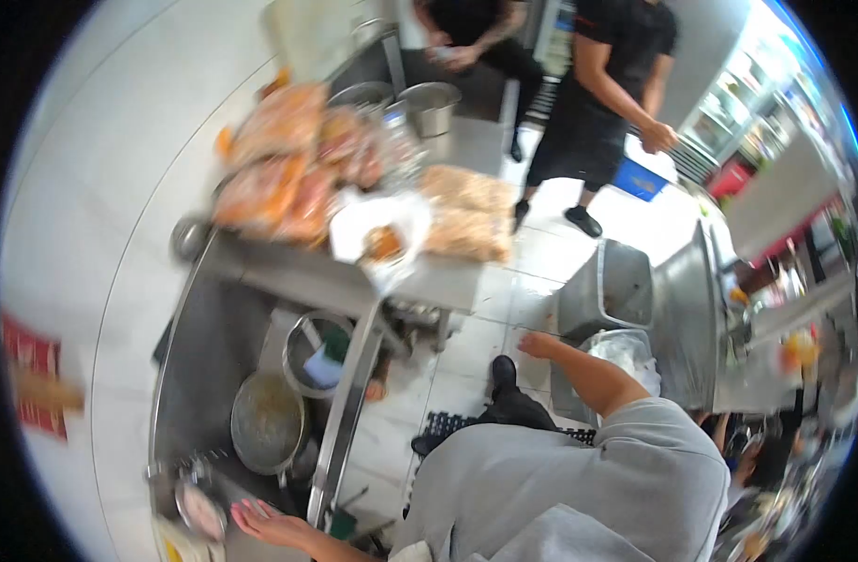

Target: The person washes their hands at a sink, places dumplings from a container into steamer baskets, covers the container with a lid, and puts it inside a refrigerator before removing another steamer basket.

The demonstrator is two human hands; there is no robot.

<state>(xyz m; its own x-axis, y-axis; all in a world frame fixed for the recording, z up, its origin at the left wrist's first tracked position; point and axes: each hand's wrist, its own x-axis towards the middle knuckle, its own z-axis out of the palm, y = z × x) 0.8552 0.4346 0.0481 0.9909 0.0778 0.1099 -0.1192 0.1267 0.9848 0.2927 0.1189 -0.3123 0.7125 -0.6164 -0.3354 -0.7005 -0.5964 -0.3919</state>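
Note:
My left hand (pixel 268 526) reaches over the near end of the steel sink (pixel 207 309), palm up and fingers stretched, holding nothing. Close to its fingertips is a round metal dish (pixel 200 512) with something pale in it; whether they touch I cannot tell. A large wok-like pan (pixel 269 423) lies in the sink, beside a round strainer or pot (pixel 298 348) with a blue and green cloth or sponge (pixel 328 361) in it. My right hand (pixel 539 345) hangs over the tiled floor, blurred, its fingers loosely apart with nothing visible in them.
Bagged orange meat (pixel 274 178), packs of pale food (pixel 468 211) and a white bag (pixel 363 225) cover the steel counter (pixel 452 281). Grey bins (pixel 588 295) stand at right. Two people (pixel 602 84) are at the far end, near a blue box (pixel 642 178).

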